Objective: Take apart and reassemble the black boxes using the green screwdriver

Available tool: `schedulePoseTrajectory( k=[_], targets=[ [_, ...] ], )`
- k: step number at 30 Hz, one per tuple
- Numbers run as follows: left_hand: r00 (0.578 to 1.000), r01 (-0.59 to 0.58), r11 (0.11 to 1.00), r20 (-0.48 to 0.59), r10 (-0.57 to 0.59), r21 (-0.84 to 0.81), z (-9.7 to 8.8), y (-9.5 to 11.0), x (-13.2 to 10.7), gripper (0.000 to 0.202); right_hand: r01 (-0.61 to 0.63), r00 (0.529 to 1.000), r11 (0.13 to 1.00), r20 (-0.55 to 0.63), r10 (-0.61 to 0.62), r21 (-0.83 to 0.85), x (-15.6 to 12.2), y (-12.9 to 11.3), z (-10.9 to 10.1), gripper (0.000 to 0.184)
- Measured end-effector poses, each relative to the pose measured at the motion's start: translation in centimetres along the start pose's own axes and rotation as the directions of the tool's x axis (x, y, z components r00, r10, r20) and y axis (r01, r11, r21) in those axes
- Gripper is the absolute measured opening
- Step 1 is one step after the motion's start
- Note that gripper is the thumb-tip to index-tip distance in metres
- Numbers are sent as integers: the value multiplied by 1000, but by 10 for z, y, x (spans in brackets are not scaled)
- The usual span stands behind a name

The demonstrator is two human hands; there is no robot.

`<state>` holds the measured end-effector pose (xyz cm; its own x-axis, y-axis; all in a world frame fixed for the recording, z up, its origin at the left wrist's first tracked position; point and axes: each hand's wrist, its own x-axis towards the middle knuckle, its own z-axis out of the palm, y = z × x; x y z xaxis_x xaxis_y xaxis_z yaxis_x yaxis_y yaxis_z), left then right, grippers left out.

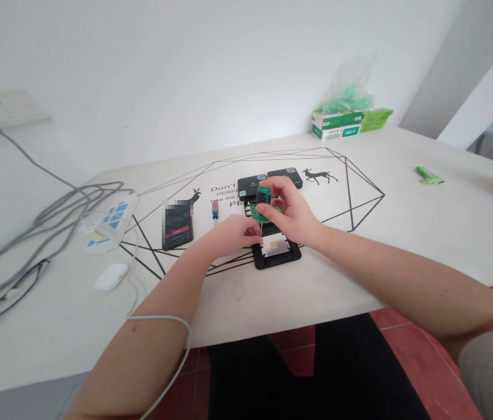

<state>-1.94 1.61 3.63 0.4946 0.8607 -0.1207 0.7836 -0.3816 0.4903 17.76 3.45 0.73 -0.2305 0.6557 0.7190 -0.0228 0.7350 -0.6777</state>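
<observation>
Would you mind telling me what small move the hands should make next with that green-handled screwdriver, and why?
Probably turn the green-handled screwdriver in place. The right hand grips it upright, its tip hidden at the green circuit board, while the left hand rests at the edge of the black open case, seemingly steadying it.

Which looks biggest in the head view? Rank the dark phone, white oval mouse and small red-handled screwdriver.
1. Dark phone
2. White oval mouse, though it lies nearer the camera, so this is unsure
3. Small red-handled screwdriver
</observation>
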Motion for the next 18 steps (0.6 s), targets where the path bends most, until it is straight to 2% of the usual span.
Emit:
schedulePoseTrajectory(
  k=[4,10,18],
  targets=[
    [999,-38,999,19,38,-1,0,-1,1,20,-4,1000,1000,-22,3,-14,0,1,0,38],
    [997,-69,997,30,68,32,1,-2,2,19,-36,998,995,50,31,88,-1,0,-1,34],
    [997,-71,996,28,70,46,2,-1,2,19,4,1000,1000,6,-4,-18,1,0,-1,38]
  ],
)
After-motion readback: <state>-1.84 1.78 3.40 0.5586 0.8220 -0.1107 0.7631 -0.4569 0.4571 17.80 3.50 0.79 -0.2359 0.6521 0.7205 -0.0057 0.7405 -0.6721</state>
